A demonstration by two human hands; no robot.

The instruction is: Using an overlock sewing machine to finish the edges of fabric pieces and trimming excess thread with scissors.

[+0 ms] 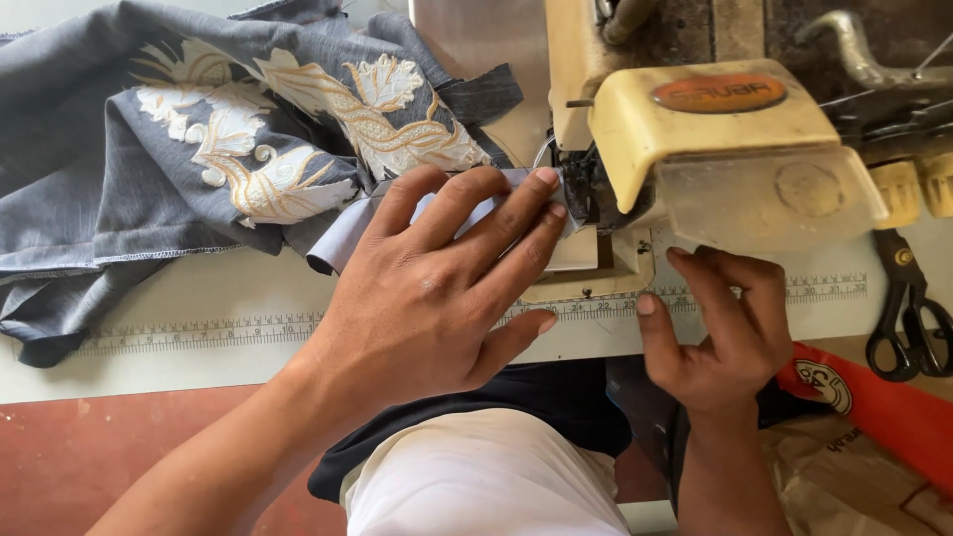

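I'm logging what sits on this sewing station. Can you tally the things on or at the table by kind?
Sewing machine: 1
Grey embroidered garment: 1
Pale fabric strip under the left hand: 1
Scissors: 1
Measuring tape fixed along the table edge: 1
Orange bag below the right hand: 1
Total: 6

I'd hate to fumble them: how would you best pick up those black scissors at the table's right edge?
By the loop handles of the scissors, coming from the near side: the loops point toward the person, while the blades point away, toward the machine.
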